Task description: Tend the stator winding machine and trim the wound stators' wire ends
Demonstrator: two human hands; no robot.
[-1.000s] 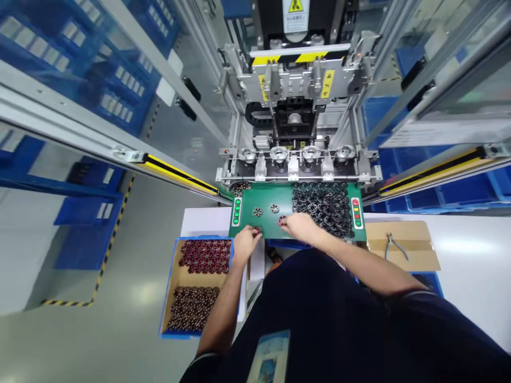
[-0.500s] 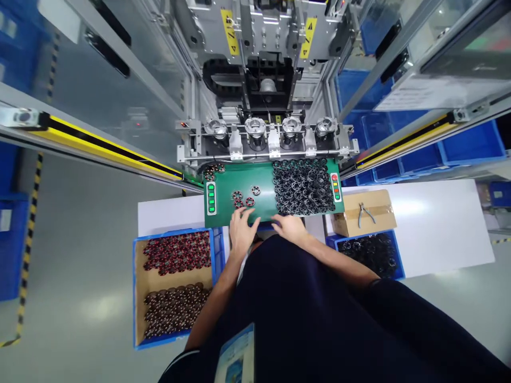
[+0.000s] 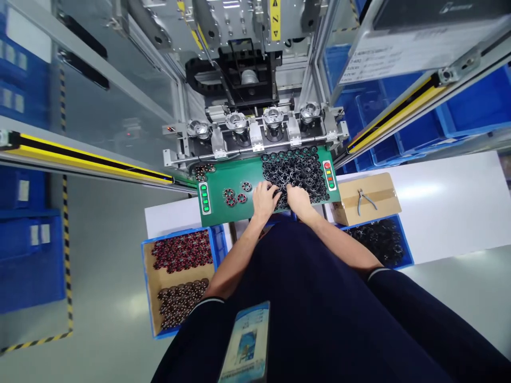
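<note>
My left hand (image 3: 264, 202) is at the left edge of a dense pile of black ring-shaped parts (image 3: 307, 175) on a green work plate (image 3: 219, 210). Its fingers curl toward the thumb over the rings; what lies between them is hard to make out. Close by on the right, my right hand (image 3: 299, 202) is closed at the front of the same pile, its fingertips among the rings and any held part hidden. Left of my hands lie a few loose red-and-black round parts (image 3: 230, 201) and a silver-and-black one (image 3: 246, 186).
Behind the plate stands a machine with several metal fixtures (image 3: 273, 117). A blue bin (image 3: 147, 287) of round parts is at left. At right are a cardboard box (image 3: 369, 199) with pliers (image 3: 360, 202) and a bin of black parts (image 3: 379, 239). Button panels (image 3: 204, 198) flank the plate.
Both hands have moved from the plate's front edge forward to the black rings, the left also going right. My right hand has closed. The camera view has tilted and shifted.
</note>
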